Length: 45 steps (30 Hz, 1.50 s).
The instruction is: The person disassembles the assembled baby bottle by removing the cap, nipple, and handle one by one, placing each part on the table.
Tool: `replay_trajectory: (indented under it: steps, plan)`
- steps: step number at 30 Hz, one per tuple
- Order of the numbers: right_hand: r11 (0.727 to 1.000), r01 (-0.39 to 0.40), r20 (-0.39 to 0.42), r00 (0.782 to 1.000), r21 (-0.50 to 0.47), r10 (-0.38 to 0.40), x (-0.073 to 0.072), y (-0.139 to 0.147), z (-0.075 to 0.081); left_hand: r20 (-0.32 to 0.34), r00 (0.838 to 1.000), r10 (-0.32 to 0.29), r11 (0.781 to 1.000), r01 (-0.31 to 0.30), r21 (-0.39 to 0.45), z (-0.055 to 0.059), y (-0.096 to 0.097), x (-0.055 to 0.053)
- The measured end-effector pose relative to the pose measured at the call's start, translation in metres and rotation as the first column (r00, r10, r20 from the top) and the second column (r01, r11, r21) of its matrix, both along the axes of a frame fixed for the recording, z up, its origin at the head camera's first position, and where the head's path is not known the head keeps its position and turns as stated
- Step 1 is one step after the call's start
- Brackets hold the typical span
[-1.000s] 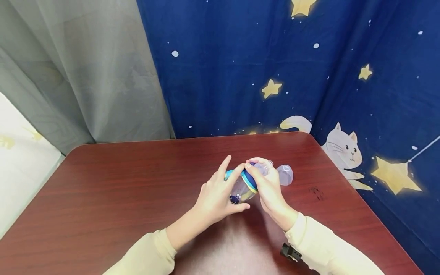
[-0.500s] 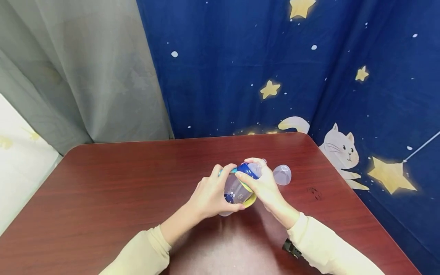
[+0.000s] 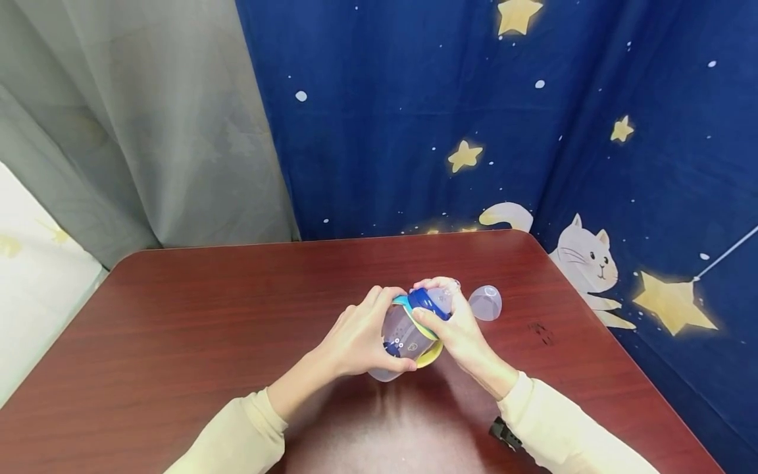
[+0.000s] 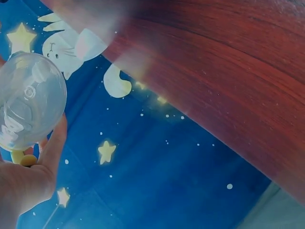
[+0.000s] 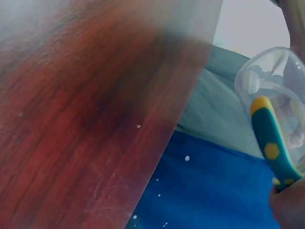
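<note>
A clear baby bottle [image 3: 404, 334] with yellow and light-blue handles is held tilted between my two hands. Around its see-through body curls my left hand [image 3: 355, 337], thumb below and fingers over the top. My right hand [image 3: 468, 332] grips the dark-blue screw collar [image 3: 428, 303], the thumb on its near side. In the left wrist view the round clear base [image 4: 35, 100] of the bottle faces the camera. A teal handle with yellow spots [image 5: 269, 143] shows in the right wrist view, beside part of the right hand [image 5: 289, 205].
A clear dome cap [image 3: 485, 303] stands on the brown table [image 3: 237, 296], just right of the right hand. Dark marks [image 3: 541, 334] lie farther right on the tabletop. Blue star-patterned and grey curtains [image 3: 195, 131] hang behind the table's far edge.
The bottle has shifted slightly left and toward me with both hands. My left fingers, more spread before, now wrap the body. The right hand has changed its hold on the collar.
</note>
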State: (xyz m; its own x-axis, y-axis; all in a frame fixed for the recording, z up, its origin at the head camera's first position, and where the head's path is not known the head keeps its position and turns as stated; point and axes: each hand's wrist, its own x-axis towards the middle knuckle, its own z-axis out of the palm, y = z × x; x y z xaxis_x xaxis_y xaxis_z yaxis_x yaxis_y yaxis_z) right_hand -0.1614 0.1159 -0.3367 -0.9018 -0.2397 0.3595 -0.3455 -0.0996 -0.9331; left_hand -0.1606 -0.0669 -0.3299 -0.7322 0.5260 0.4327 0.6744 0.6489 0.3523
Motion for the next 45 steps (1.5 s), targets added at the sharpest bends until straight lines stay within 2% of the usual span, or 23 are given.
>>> replay_trajectory:
  steps: [3, 7, 9, 12, 16, 20, 23, 25, 27, 28, 30, 34, 35, 39, 40, 41, 43, 45]
  plan:
    - [0.999, -0.033, -0.042, 0.999, 0.003, 0.033, -0.001, 0.003, -0.001, 0.005, 1.000, -0.009, 1.000, 0.009, -0.001, 0.001, 0.000, 0.001]
    - [1.000, -0.008, -0.059, 0.998, 0.007, 0.008, -0.006, 0.004, 0.009, -0.010, 1.000, 0.027, 0.999, -0.027, 0.024, 0.007, 0.003, 0.001]
    - [0.999, 0.049, -0.072, 0.996, 0.014, -0.048, -0.009, 0.003, 0.017, -0.054, 0.996, 0.073, 0.997, -0.070, 0.042, 0.012, 0.007, 0.002]
    - [0.988, 0.152, -0.067, 0.986, 0.024, -0.150, -0.008, 0.001, 0.026, -0.131, 0.978, 0.160, 0.987, -0.156, 0.040, 0.015, 0.013, 0.004]
    - [0.968, 0.252, 0.013, 0.968, -0.022, -0.252, -0.002, -0.006, 0.028, -0.166, 0.962, 0.219, 0.976, -0.218, 0.026, 0.007, 0.019, 0.004]
    - [0.960, 0.260, 0.111, 0.962, -0.107, -0.248, 0.003, -0.011, 0.024, -0.168, 0.961, 0.221, 0.975, -0.212, 0.069, -0.009, 0.020, -0.001]
    - [0.974, 0.219, 0.138, 0.968, -0.054, -0.210, 0.003, -0.007, 0.022, -0.194, 0.957, 0.216, 0.975, -0.201, 0.096, -0.015, 0.017, -0.005]
    - [0.980, 0.192, 0.132, 0.971, 0.053, -0.197, 0.001, -0.002, 0.022, -0.230, 0.949, 0.215, 0.975, -0.195, 0.106, -0.015, 0.015, -0.007]
    - [0.972, 0.181, 0.118, 0.973, 0.149, -0.199, -0.001, 0.002, 0.023, -0.267, 0.940, 0.211, 0.976, -0.190, 0.105, -0.012, 0.014, -0.007]
    - [0.969, 0.183, 0.115, 0.972, 0.163, -0.203, -0.001, 0.002, 0.024, -0.282, 0.937, 0.207, 0.977, -0.184, 0.107, -0.010, 0.014, -0.006]
    - [0.977, 0.186, 0.107, 0.975, 0.104, -0.197, 0.000, 0.000, 0.025, -0.294, 0.935, 0.200, 0.979, -0.178, 0.101, -0.007, 0.015, -0.004]
    - [0.979, 0.179, 0.073, 0.982, -0.096, -0.172, 0.002, -0.009, 0.023, -0.242, 0.951, 0.194, 0.980, -0.179, 0.083, -0.003, 0.016, 0.002]
    - [0.978, 0.172, 0.059, 0.984, -0.120, -0.166, 0.002, -0.011, 0.021, -0.222, 0.956, 0.194, 0.981, -0.181, 0.076, -0.003, 0.015, 0.004]
    - [0.983, 0.151, 0.015, 0.989, -0.102, -0.150, 0.006, -0.011, 0.017, -0.136, 0.981, 0.141, 0.989, -0.134, 0.057, -0.004, 0.010, 0.006]
    - [0.988, 0.124, -0.025, 0.992, -0.088, -0.126, 0.006, -0.010, 0.017, -0.075, 0.994, 0.084, 0.994, -0.078, 0.081, -0.004, 0.007, 0.005]
    - [0.994, 0.090, -0.074, 0.993, -0.062, -0.094, 0.007, -0.009, 0.018, -0.009, 1.000, 0.017, 0.993, -0.016, 0.114, -0.004, 0.004, 0.005]
    - [1.000, 0.013, -0.198, 0.980, -0.021, -0.017, 0.008, -0.007, 0.022, 0.103, 0.989, -0.107, 0.981, 0.089, 0.170, -0.004, -0.001, 0.005]
    - [0.997, -0.082, -0.323, 0.943, 0.013, 0.082, 0.006, -0.007, 0.029, 0.171, 0.967, -0.189, 0.962, 0.147, 0.231, 0.000, -0.006, 0.005]
